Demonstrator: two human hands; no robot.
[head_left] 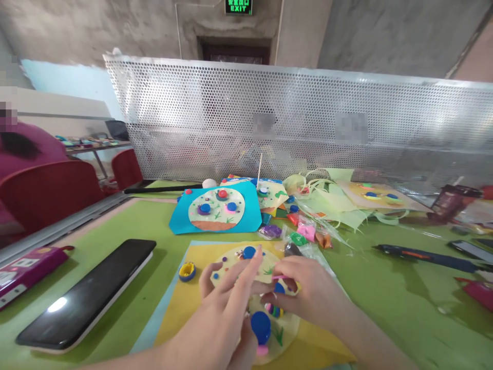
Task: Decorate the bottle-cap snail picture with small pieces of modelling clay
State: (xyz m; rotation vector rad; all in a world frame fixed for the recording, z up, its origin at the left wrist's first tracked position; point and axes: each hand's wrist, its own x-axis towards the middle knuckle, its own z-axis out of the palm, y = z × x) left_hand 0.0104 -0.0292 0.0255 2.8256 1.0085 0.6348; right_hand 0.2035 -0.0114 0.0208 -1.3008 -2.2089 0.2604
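Note:
A yellow sheet (185, 303) lies in front of me with a pale round disc (231, 264) on it, studded with blue clay buttons (261, 326). My left hand (227, 303) hovers over the disc with fingers stretched out, its fingertips near a blue button (249, 252) at the disc's top. My right hand (304, 290) rests on the disc's right side, its fingers pinched on a small pink clay piece (280, 277). A small yellow and blue clay ring (187, 271) sits on the sheet to the left.
A black phone (90, 293) lies at the left, a pink case (23, 270) beyond it. A finished blue card with a disc (215, 209), clay packets (304, 234) and green strips (331, 200) lie behind. A perforated metal screen (308, 123) backs the green table (385, 288). A black glue gun (423, 255) is at the right.

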